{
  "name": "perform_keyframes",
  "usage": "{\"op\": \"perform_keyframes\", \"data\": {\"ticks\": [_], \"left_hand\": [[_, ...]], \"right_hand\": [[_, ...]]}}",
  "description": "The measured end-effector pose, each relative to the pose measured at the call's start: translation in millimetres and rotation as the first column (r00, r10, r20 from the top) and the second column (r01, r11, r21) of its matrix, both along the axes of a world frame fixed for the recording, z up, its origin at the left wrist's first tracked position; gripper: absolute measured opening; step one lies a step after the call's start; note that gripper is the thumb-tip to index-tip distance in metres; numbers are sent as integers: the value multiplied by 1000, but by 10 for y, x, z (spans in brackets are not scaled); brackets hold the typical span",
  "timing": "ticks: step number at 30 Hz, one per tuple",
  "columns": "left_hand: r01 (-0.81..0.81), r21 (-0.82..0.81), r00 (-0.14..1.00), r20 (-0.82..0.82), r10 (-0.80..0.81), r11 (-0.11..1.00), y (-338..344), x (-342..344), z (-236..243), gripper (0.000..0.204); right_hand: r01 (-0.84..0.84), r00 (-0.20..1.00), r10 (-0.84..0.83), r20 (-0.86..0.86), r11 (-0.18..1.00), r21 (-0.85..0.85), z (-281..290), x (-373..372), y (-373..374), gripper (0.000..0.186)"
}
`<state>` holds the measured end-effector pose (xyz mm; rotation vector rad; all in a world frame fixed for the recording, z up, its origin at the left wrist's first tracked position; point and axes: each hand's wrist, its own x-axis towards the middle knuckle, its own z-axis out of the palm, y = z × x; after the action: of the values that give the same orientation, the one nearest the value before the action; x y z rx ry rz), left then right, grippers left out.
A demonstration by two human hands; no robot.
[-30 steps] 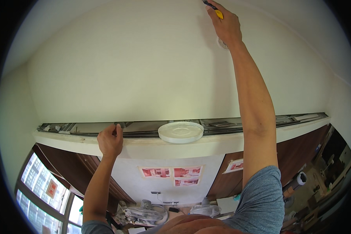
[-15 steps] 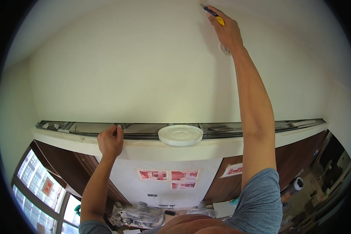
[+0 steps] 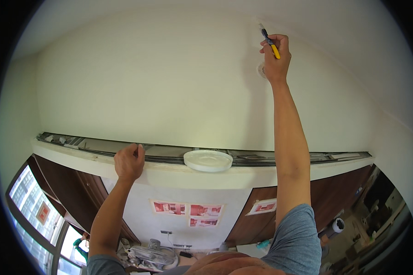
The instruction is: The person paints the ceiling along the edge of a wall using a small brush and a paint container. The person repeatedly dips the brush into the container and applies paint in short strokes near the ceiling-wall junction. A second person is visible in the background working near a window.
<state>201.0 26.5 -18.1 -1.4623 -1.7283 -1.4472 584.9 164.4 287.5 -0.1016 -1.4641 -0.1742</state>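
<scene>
My right hand point(image 3: 278, 58) is raised high against the white surface, closed round a utility knife point(image 3: 275, 49) with a black and yellow handle. Its pale tip points up toward the line where that surface meets the one above it. Just below the hand, a small round fitting point(image 3: 261, 70) partly shows beside my wrist. Lower left, my left hand point(image 3: 129, 162) is closed, knuckles up, at the long dark recess point(image 3: 165, 151) behind a ledge. Whatever its curled fingers grip is hidden. A round white disc-shaped cover point(image 3: 208, 161) rests across the ledge and recess.
Dark metal rails run along the recess above the white ledge point(image 3: 179, 178). Below stand brown panels point(image 3: 254, 229), a wall with red printed sheets point(image 3: 206, 210), and a fan point(image 3: 153, 254). At lower left, a person in green point(image 3: 81, 247) shows by the window point(image 3: 36, 206).
My right hand has come lower in the view and shifted right with the utility knife, which now points more steeply up. The whole view has tilted slightly. My left hand stays at the recess.
</scene>
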Motion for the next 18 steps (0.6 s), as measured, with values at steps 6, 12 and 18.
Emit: {"op": "perform_keyframes", "data": {"ticks": [6, 12, 18], "left_hand": [[9, 11, 1000, -28, -8, 1000, 26, -23, -7, 40], [-5, -27, 1000, -17, 4, 1000, 3, -1, 22, 40], [-33, -28, 999, -30, 32, 999, -13, -4, 31, 42]], "right_hand": [[150, 984, -145, -107, 988, 40, -8, 14, 69, 16], [176, 966, -170, -194, 984, 18, 6, -237, 179, 20], [247, 943, -242, -230, 969, -5, 80, -314, 247, 30]]}}
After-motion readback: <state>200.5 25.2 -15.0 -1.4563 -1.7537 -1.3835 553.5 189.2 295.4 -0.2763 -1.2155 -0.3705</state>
